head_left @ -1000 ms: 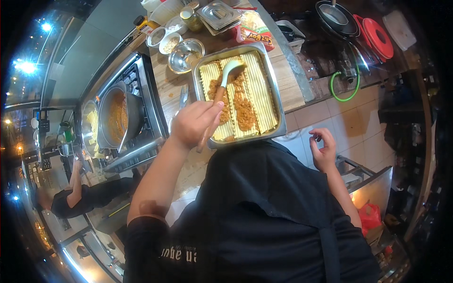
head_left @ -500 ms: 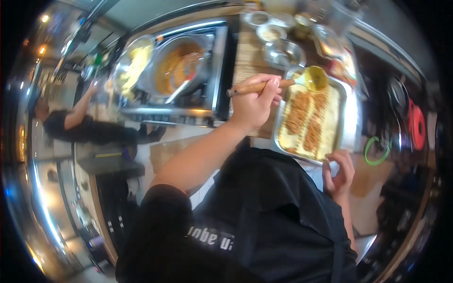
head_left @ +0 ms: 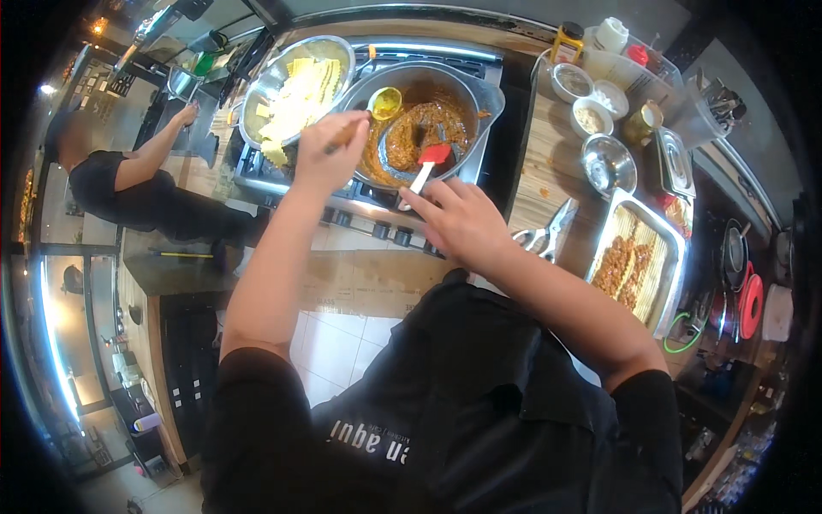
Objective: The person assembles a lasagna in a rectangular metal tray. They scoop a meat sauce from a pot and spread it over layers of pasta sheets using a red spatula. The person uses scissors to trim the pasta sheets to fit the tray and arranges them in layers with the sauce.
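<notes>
The left hand (head_left: pixel 332 152) has its grip closed on the ladle (head_left: pixel 386 104), held over the pot (head_left: pixel 487 103) probably so drips fall inside, while the right hand (head_left: pixel 467 218), its grip unclear, meets the spatula (head_left: pixel 434 155) leaning out nearside.

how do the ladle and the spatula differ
The ladle has a round, cupped bowl; the spatula has a flatter red head. The ladle's handle is wooden, the spatula's white. The left hand holds the ladle, while the right hand is at the spatula's handle. Both heads appear within the pot's outline.
</notes>
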`<state>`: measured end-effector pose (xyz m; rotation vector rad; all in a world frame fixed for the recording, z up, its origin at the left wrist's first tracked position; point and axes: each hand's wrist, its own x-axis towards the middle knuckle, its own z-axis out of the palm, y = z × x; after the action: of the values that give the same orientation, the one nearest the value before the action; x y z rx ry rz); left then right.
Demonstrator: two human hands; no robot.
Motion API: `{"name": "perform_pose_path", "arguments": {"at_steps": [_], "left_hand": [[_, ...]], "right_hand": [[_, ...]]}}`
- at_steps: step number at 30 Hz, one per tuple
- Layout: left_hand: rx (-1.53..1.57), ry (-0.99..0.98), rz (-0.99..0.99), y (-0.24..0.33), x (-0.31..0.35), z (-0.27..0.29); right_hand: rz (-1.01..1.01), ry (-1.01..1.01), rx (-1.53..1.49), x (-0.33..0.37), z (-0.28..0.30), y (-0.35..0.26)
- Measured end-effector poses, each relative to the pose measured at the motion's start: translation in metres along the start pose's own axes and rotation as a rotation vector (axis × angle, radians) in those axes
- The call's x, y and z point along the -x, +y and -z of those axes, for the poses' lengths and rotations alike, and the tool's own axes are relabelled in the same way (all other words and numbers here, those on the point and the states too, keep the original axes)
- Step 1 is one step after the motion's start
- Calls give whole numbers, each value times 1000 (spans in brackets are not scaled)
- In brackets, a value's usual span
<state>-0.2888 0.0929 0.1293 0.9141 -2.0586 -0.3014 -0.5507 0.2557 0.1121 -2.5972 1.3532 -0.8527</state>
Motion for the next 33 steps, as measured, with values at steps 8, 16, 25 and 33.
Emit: {"name": "perform_pose_path", "arguments": {"at_steps": [8,16,25,33], "left_hand": [[-101,-452,-100,-18,25,5],[326,-394,509,13,31,-3],[847,-93,1142,-59,21,28],[723,75,912,-20,-9,65]], "right_hand": [[-105,219,7,-39,-18,51],[-318,391,-28,-72,20,88],[-388,377,-167,-38,-3,86],[-11,0,-52,-9,-21,60]]}}
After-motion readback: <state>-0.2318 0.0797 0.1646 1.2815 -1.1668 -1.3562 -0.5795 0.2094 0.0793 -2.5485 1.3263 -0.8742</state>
